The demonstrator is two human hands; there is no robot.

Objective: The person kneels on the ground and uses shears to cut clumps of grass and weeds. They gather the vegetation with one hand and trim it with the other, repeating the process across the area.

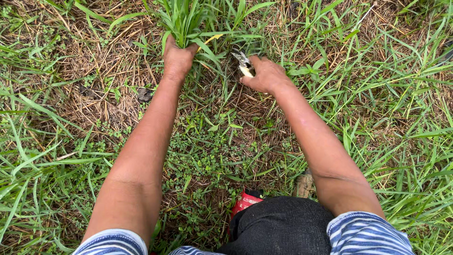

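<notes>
Both arms outstretched, fingers (181, 49) clenched.

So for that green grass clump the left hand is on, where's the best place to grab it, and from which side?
Probably low down, at the gathered base of the grass clump, where the left hand already wraps it. The blades fan outward higher up but bunch tight near the ground, so one hand can close around them. Come from the left, since the right hand holds a small cutting tool on the other side.

Ground (118, 66): matted dry straw, brown. Green grass blades (401, 156) spread over both sides. Low small-leaved weeds (203, 151) carpet the middle. A tall grass clump (198, 19) rises at top.
</notes>
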